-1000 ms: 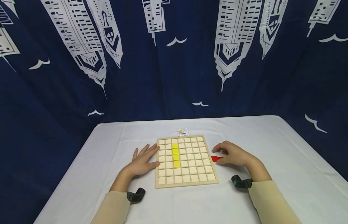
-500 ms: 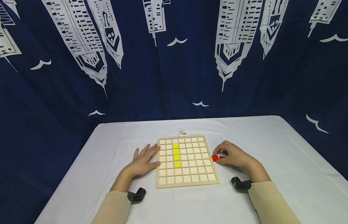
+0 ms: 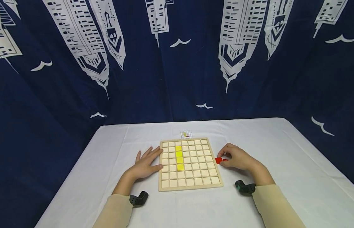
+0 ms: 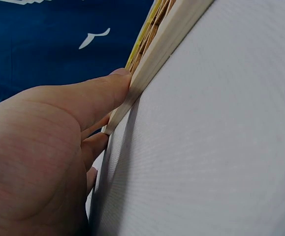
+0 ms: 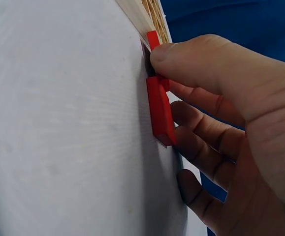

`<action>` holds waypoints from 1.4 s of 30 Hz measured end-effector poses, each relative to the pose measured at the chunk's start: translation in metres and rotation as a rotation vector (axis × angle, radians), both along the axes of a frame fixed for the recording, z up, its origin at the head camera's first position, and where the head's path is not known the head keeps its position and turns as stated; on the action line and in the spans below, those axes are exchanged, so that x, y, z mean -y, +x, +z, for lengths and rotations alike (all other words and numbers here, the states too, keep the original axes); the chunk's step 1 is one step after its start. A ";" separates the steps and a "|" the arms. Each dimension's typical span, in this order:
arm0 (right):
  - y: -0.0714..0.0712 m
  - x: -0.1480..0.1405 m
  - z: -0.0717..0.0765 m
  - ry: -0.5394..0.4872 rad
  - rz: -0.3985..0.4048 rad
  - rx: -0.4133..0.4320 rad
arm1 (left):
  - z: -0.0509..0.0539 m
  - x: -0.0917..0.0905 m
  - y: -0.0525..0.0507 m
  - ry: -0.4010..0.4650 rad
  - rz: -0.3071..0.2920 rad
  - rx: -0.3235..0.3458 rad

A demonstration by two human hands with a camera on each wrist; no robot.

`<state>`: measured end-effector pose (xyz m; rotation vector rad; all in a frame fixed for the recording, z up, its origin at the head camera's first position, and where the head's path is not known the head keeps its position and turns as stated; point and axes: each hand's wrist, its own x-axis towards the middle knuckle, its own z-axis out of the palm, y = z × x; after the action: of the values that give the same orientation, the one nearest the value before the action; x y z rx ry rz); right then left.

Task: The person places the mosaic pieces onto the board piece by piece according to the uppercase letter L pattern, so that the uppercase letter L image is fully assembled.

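My left hand [image 3: 143,167] rests beside a square wooden grid board [image 3: 191,188], its thumb and outstretched fingers touching the board's left rim. In the left wrist view the thumb [image 4: 95,96] lies against the wooden edge. Several yellow square tiles [image 3: 179,160] form one column in the grid. At the board's right edge my right hand [image 3: 236,157] pinches a red square tile [image 3: 218,160] between thumb and index finger. The right wrist view has this red tile [image 5: 153,38] tilted up from the cloth. A second red tile [image 5: 160,110] lies just under that hand, partly hidden in the head view.
A small card [image 3: 186,134] printed with a coloured grid lies behind the board. White cloth [image 3: 199,209] covers the table. A dark blue curtain [image 3: 165,79] with white buildings and birds hangs at the back. Each wrist carries a black camera [image 3: 138,199].
My right index finger has come down onto the red tile, which has parted from the second one and now tilts up a little. The left hand and the board keep their places.
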<state>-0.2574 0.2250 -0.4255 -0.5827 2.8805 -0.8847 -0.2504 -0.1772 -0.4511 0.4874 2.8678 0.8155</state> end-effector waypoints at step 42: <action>0.015 0.067 0.017 -0.112 0.078 -0.108 | 0.001 -0.001 0.002 -0.007 0.006 0.011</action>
<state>-0.2429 0.1580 -0.4080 -0.7704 2.8937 -1.0397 -0.2485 -0.1766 -0.4496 0.4717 2.8630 0.8056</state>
